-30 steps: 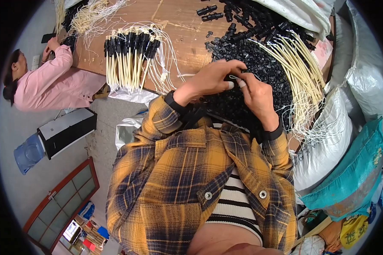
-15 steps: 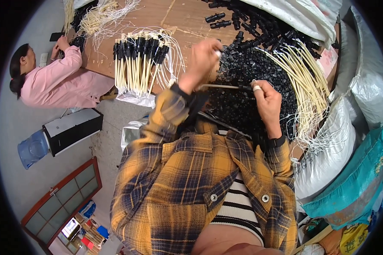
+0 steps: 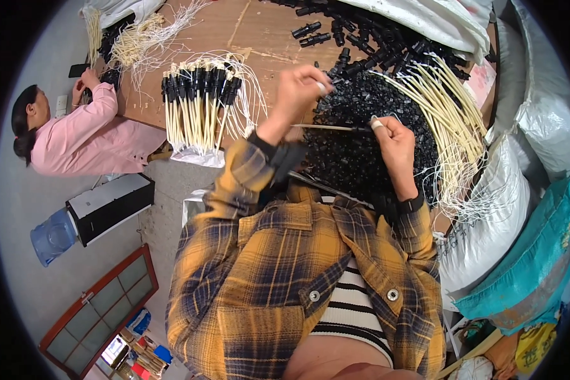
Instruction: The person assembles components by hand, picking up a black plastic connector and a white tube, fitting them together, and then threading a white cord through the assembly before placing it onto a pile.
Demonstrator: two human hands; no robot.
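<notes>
My right hand (image 3: pixel 397 151) pinches the black end of a cream-sleeved wire (image 3: pixel 328 128), which sticks out level to the left, behind my left wrist. My left hand (image 3: pixel 299 94) is raised just above and left of that wire, its fingers closed together. Whatever is in its fingertips is too small to make out. White wrapping shows on a finger of each hand. Beneath and between the hands spreads a heap of small black plastic pieces (image 3: pixel 354 101).
At left on the table (image 3: pixel 259 38) lies a bundle of cream wires with black connectors (image 3: pixel 199 95). More cream wires (image 3: pixel 453 120) lie to the right, black connectors (image 3: pixel 361 41) behind. White sacks (image 3: pixel 487 221) stand right. A person in pink (image 3: pixel 76 130) works at far left.
The whole view has shifted slightly. My left hand is a little left and lower, its fingers still together. My right hand keeps its hold on the cream-sleeved wire.
</notes>
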